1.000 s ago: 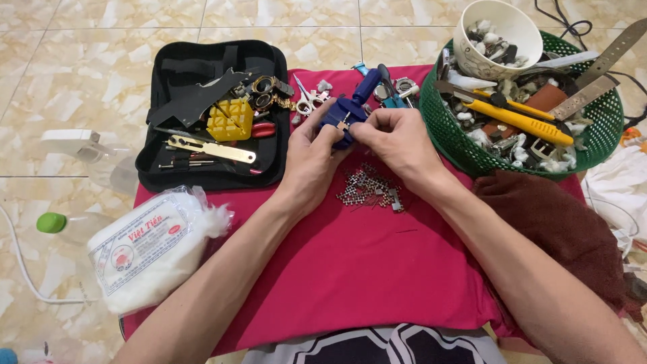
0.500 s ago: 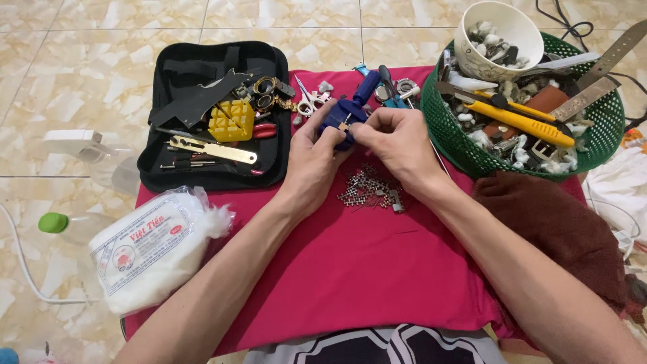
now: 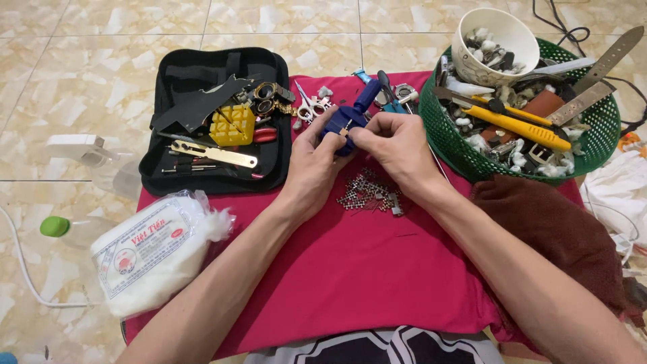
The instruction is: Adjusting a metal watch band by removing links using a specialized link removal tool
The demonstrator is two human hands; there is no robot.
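Gripping from both sides, a blue tool [image 3: 342, 128] is pinched between left hand [image 3: 311, 162] and right hand [image 3: 393, 145] over the red cloth [image 3: 350, 269]; green basket [image 3: 593, 152] is packed with straps, cutter, white bowl [image 3: 495, 34].

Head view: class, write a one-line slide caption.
Both hands, left hand and right hand, grip a small blue tool over a red cloth.

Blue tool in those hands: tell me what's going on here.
A person sits at a pink cloth and grips a small blue tool with both hands, left hand and right hand pinched around it. Loose metal watch-band links lie just below. An open black tool case sits left, a green basket right.
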